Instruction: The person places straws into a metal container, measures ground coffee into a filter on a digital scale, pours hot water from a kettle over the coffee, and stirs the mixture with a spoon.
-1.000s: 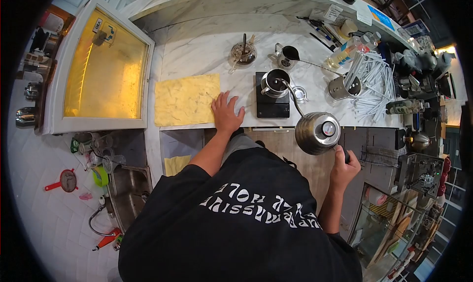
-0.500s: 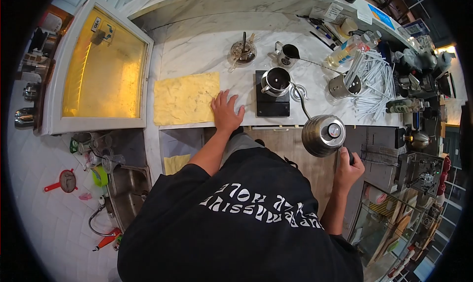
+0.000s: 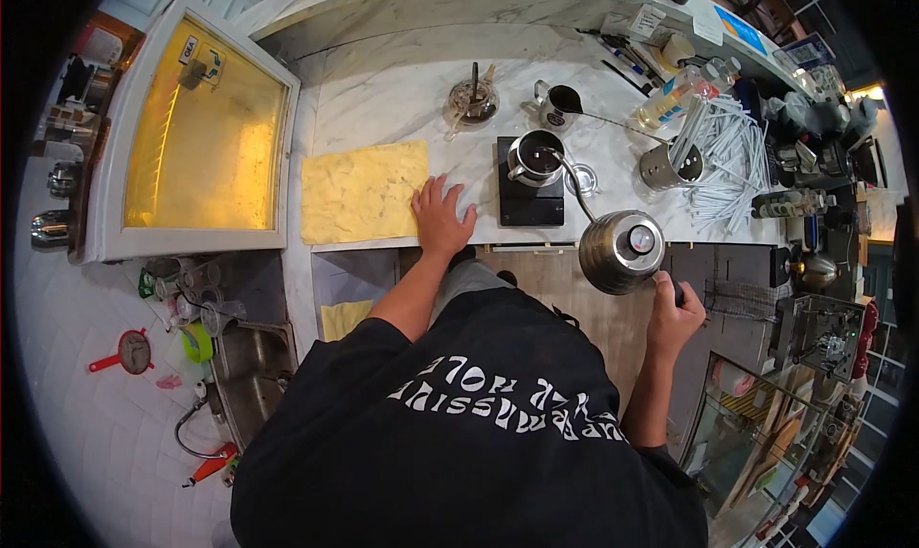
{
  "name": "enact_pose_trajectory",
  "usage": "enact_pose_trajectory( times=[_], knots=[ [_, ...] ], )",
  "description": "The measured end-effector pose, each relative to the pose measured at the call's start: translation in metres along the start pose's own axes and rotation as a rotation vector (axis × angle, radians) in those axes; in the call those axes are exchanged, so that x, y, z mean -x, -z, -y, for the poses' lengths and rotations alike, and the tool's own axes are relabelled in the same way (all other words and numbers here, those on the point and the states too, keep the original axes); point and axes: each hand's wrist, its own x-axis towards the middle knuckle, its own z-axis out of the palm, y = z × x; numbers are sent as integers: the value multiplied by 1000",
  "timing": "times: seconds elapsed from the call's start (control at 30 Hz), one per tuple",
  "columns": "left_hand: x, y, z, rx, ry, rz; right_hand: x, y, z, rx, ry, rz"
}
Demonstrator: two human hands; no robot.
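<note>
My right hand (image 3: 676, 311) is closed around the handle of a steel gooseneck kettle (image 3: 622, 252), held over the counter's front edge. The kettle's thin spout reaches up to the mouth of a steel cup (image 3: 535, 159) with dark contents. Whether water is running from the spout, I cannot tell. Under the cup is a black scale (image 3: 531, 212). Fingers spread, my left hand (image 3: 444, 217) lies flat on the marble counter, beside the right edge of a yellow cloth (image 3: 362, 194).
Behind the scale stand a glass teapot (image 3: 472, 101) and a metal pitcher (image 3: 557, 106) with a long spoon handle across it. To the right are a steel canister (image 3: 662, 168), many white straws (image 3: 729, 170) and bottles (image 3: 675, 98). A yellow-windowed cabinet (image 3: 206, 132) stands left, above a sink (image 3: 251, 376).
The kettle has moved a little up and to the left in my right hand, bringing its spout tip over the cup's opening. My left hand stays flat on the counter.
</note>
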Motion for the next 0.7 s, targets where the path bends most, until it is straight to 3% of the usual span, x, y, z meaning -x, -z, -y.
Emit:
enact_pose_trajectory(
  times=[0.7],
  knots=[
    [0, 1, -1, -23, -16, -12, 0, 5, -8, 53, 38, 27]
  ],
)
